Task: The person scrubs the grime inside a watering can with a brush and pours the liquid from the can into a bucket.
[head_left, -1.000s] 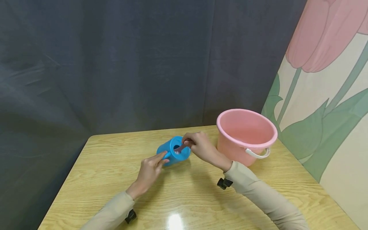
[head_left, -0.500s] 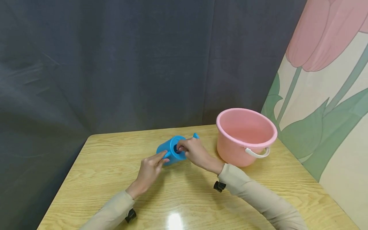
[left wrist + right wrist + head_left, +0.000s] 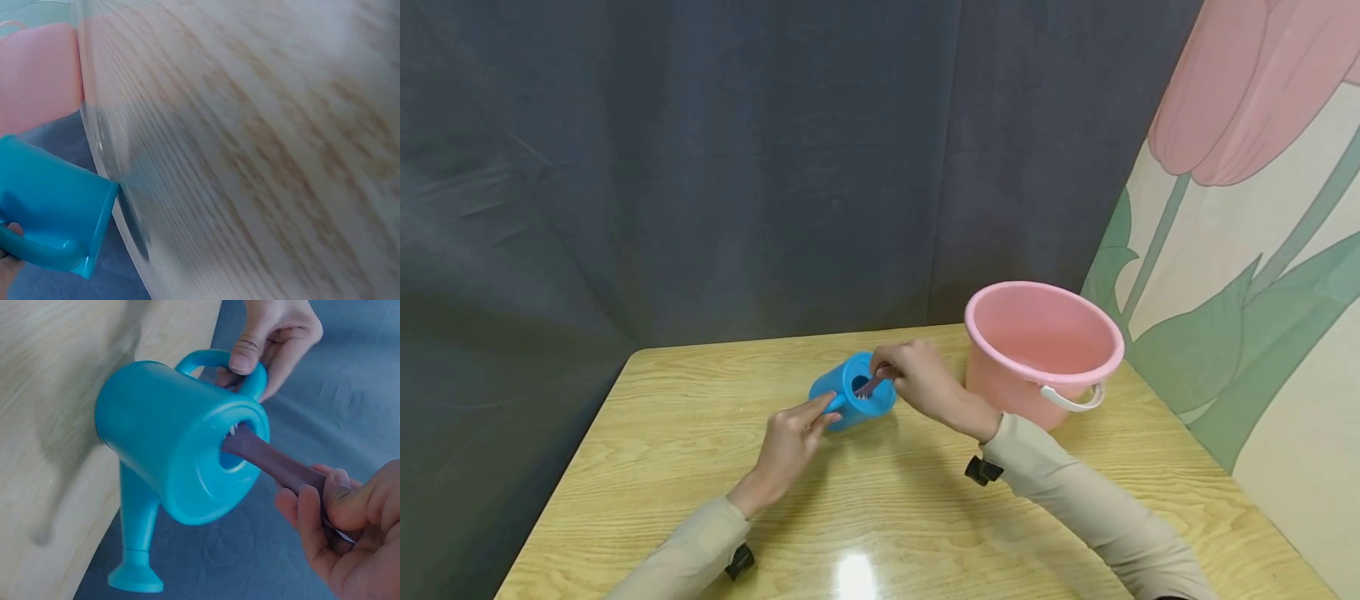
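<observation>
Wooden table [image 3: 625,433]: left hand [image 3: 786,450] grips watering can [image 3: 162,425] by handle [image 3: 203,358]; right hand [image 3: 925,385] pinches brush [image 3: 278,465], bristles [image 3: 233,430] at can's opening [image 3: 231,461].

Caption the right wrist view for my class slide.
Left hand grips blue watering can by its handle; right hand holds brush at the can's opening.

The person's left hand [image 3: 786,450] extends up from the head view's lower left, thumb and fingers pinched; the right hand [image 3: 928,385], just right of centre, shows curled fingers, some apparently hidden.
</observation>
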{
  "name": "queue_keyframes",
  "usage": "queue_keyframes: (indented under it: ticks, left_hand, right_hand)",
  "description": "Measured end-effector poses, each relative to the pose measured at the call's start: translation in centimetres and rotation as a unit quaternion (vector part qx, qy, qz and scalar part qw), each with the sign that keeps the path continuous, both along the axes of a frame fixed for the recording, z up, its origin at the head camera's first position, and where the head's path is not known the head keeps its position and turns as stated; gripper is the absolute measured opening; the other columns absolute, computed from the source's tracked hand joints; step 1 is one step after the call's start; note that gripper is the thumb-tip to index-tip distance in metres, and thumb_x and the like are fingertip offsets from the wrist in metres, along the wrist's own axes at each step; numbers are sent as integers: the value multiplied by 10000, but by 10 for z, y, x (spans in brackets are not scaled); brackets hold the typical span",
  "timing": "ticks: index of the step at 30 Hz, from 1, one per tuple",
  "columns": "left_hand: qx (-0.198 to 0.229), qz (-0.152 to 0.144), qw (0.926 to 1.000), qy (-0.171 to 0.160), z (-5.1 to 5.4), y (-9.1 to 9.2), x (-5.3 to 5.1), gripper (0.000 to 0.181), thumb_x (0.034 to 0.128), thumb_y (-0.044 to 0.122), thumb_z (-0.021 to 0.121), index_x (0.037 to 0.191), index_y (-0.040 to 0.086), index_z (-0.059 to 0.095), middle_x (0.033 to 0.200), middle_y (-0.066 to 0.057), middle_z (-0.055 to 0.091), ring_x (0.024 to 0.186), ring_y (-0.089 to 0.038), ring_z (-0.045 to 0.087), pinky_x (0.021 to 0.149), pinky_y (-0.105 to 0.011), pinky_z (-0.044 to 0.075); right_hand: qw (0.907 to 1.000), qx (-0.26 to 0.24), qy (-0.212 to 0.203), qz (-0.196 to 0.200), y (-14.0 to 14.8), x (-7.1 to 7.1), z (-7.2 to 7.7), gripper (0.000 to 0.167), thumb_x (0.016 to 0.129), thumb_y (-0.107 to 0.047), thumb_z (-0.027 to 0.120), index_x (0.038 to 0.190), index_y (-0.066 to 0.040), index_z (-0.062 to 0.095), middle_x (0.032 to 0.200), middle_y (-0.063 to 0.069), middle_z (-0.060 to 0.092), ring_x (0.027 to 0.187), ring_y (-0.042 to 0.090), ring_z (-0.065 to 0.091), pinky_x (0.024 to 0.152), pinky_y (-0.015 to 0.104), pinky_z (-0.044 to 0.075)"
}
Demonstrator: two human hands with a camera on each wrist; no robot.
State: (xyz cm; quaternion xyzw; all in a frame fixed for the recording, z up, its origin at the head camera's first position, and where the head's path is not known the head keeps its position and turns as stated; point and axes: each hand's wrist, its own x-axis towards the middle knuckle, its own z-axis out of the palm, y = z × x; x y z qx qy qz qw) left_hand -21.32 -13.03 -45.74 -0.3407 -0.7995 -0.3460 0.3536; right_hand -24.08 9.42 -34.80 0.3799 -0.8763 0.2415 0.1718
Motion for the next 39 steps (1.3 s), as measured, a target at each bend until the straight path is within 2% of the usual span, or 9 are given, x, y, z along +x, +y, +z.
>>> queue_keyframes:
  ticks: [3, 7, 12, 19, 24, 27, 30, 36, 39]
  left_hand:
    - [8, -14, 10000, 70, 1, 0, 1, 357, 759, -72, 786, 1101, -110, 695, 1031, -253, 704, 887, -342, 715, 741, -283, 581]
    - [-19, -49, 10000, 73, 0, 1, 0, 360, 761, -75, 783, 1109, -105, 693, 1026, -242, 710, 883, -331, 718, 746, -274, 581]
    - [-57, -116, 9999, -12, 0, 1, 1, 364, 777, -86, 769, 1131, -102, 685, 1033, -231, 712, 875, -307, 722, 749, -238, 574]
    - [-76, -80, 9999, -33, 0, 0, 2, 363, 795, -78, 760, 1148, -98, 679, 1068, -231, 705, 889, -297, 722, 766, -191, 554]
    - [-96, 30, 9999, 44, -2, -1, 1, 365, 785, -69, 770, 1139, -97, 685, 1065, -231, 706, 873, -304, 722, 759, -226, 566]
    - [-104, 45, 9999, 71, -2, -1, 1, 366, 777, -75, 775, 1131, -100, 688, 1056, -230, 709, 857, -299, 725, 733, -253, 577]
    - [-93, -3, 9999, 67, -2, -1, 2, 376, 767, -100, 775, 1132, -103, 685, 1056, -234, 707, 848, -292, 726, 707, -248, 579]
    - [-73, -159, 9998, -34, 0, 0, 3, 372, 777, -150, 750, 1140, -108, 680, 1064, -243, 701, 871, -275, 727, 665, -233, 578]
    - [-64, -154, 9998, -78, 2, 0, 3, 349, 793, -134, 745, 1136, -108, 682, 1063, -240, 702, 886, -279, 725, 662, -241, 580]
  right_hand:
    - [9999, 122, 13, 21, -4, 0, -8, 196, 890, 82, 646, 816, -87, 715, 773, 1, 719, 665, 147, 658, 582, 264, 513]
    - [9997, 211, -103, 110, -8, -1, -21, 173, 886, 85, 658, 830, -69, 714, 787, 14, 709, 709, 151, 660, 666, 305, 554]
    - [9996, 162, -123, 220, -9, -5, -28, 201, 871, 126, 651, 819, -61, 704, 775, 25, 695, 698, 149, 642, 672, 327, 556]
    - [9989, 49, -325, 326, -3, -7, -14, 238, 854, 164, 609, 816, -47, 713, 773, 39, 714, 692, 134, 660, 639, 251, 532]
    - [9991, -38, -273, 326, 2, -7, 0, 298, 822, 205, 555, 822, -49, 711, 764, 39, 707, 653, 124, 624, 572, 228, 470]
    - [9996, 0, -134, 236, 3, -7, 1, 284, 831, 183, 574, 805, -66, 709, 746, 19, 702, 623, 102, 591, 553, 230, 455]
    - [9998, 117, -11, 136, 1, -6, -5, 249, 850, 141, 616, 798, -83, 714, 741, 0, 702, 621, 94, 602, 565, 228, 480]
    - [9992, 157, -288, 243, -4, -7, -26, 217, 857, 141, 638, 826, -62, 709, 782, 11, 706, 710, 131, 659, 657, 250, 543]
    - [9991, 88, -268, 317, -6, -8, -29, 222, 848, 158, 633, 829, -51, 705, 788, 26, 707, 722, 147, 668, 670, 261, 553]
